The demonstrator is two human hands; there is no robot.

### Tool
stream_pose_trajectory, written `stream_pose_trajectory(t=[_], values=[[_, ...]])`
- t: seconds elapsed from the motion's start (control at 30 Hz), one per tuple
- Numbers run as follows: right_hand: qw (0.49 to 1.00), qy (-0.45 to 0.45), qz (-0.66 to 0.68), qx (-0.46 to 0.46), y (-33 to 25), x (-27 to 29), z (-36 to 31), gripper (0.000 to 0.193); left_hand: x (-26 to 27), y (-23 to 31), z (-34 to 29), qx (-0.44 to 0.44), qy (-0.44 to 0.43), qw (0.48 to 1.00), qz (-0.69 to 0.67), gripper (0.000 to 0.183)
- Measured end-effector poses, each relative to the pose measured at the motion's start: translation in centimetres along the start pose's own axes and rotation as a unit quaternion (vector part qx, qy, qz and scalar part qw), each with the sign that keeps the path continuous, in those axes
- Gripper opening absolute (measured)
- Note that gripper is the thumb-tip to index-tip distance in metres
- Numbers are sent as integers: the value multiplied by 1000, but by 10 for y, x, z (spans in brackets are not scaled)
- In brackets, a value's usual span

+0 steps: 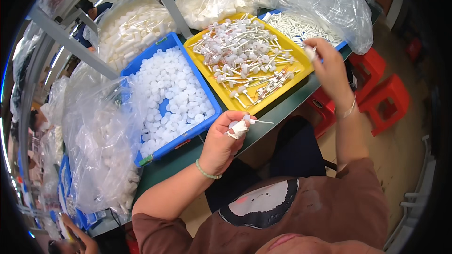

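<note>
My left hand [222,142] is closed in front of the trays, with a white wrap on a digit. Its fingers pinch a small white plastic piece [249,120] with a thin pale rod sticking out to the right. My right hand [328,68] is raised at the right corner of the yellow tray [263,105], near the white sticks [301,26]. Its fingertips are drawn together around something whitish; whether that is a part or a finger wrap is unclear. The yellow tray holds a heap of white assembled pieces [240,47] with rods and thin copper-coloured wires.
Left of the yellow tray, a blue tray [205,125] is filled with round translucent white caps [174,82]. Clear plastic bags of white parts [101,146] crowd the left and back. A grey metal post [167,2] rises behind the trays. Red stools [386,103] stand at right.
</note>
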State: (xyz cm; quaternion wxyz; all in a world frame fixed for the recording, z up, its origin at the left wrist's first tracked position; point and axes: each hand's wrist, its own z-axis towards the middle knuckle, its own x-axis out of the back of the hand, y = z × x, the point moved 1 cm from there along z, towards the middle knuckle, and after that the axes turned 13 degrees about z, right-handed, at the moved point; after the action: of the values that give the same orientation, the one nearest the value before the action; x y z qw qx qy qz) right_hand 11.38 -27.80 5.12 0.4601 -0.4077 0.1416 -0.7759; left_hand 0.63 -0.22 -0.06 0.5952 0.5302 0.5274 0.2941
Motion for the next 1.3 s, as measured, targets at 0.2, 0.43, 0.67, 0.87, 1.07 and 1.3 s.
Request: stream_pose_trajectory(t=[0.2,0.43,0.67,0.87,1.07,1.3], values=[[969,-151,-180,-82,123,4,47,24,2,-1,6,19,1,1000,-21,24],[979,-84,-184,6,118,6,44,26,0,2,4,18,-14,1000,-18,23],[990,-61,110,60,-15,-12,-14,30,2,-1,2,7,-3,999,-36,24],[966,-65,248,26,-59,-50,-76,19,-1,-1,2,7,15,999,-28,29],[962,-65,263,-12,-63,-55,-87,25,-4,4,0,17,22,999,-16,34],[960,-49,275,-7,-64,-54,-92,23,-3,2,1,10,23,1000,-14,34]])
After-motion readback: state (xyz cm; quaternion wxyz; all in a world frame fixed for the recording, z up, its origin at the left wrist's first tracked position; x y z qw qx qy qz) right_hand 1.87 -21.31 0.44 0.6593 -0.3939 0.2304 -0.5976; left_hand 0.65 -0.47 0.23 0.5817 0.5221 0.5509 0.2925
